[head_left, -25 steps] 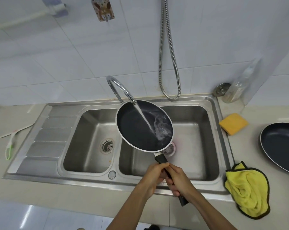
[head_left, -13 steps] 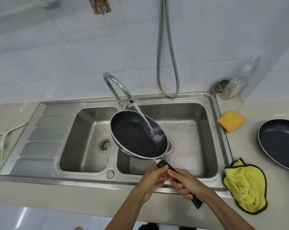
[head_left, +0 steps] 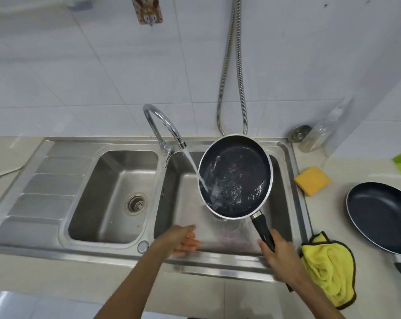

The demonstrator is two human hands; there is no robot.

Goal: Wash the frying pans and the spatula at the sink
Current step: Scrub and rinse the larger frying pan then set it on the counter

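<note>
Right hand [head_left: 278, 248] of mine grips the black handle [head_left: 260, 229]; my left hand [head_left: 182, 240] is loose and empty. The frying pan [head_left: 235, 178] is ahead over the sink [head_left: 91, 250], under the water [head_left: 194, 171], handle pointing back at me.

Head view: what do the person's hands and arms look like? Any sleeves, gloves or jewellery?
Left hand and right hand are bare, with no gloves, rings or bracelets visible. Left forearm and right forearm are uncovered to the frame edge, with no sleeves or watch. The left hand is motion-blurred, so fine detail there can't be told.
</note>
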